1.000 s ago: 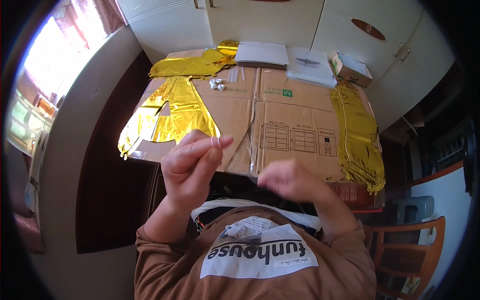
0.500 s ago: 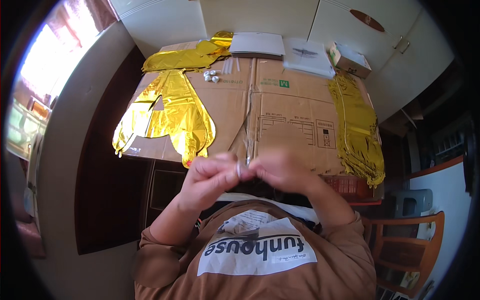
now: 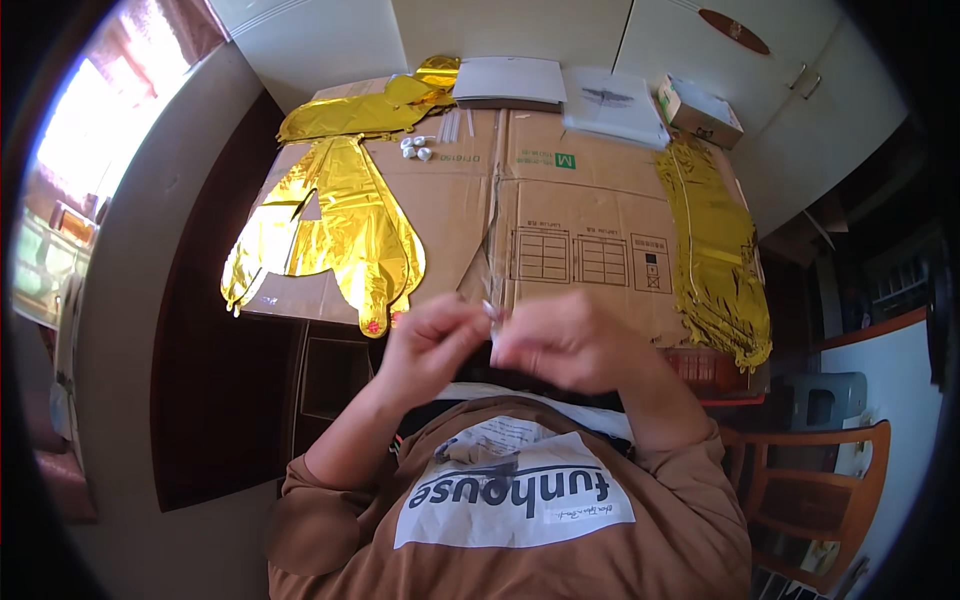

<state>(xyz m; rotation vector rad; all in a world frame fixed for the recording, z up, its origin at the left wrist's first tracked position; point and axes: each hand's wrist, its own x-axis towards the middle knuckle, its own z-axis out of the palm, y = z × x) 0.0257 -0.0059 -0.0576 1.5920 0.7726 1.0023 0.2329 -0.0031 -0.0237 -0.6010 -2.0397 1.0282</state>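
Observation:
Close together in front of my chest, above the near edge of the cardboard-covered table, my two hands meet at a small, whitish, shiny piece [image 3: 492,311]. It is too small and blurred for me to name. My left hand [image 3: 428,345] is closed, thumb and forefinger pinching the piece from the left. My right hand [image 3: 570,342] is also closed, its curled fingers touching the piece from the other side. A flat gold foil balloon [image 3: 345,220], shaped like a letter A, lies left of the hands, its rounded lower end hanging over the table edge.
Cardboard [image 3: 590,210] covers the table. Several small white bundles [image 3: 416,148] lie near clear straws [image 3: 456,126]. More gold foil [image 3: 350,115] is at the back left, with a gold foil stack [image 3: 715,250] at right. White boxes [image 3: 510,80] and an open carton [image 3: 700,112] stand behind.
My hands have drawn slightly apart, and my right hand has turned, with the whitish piece showing more between them. The balloons and bundles lie as before.

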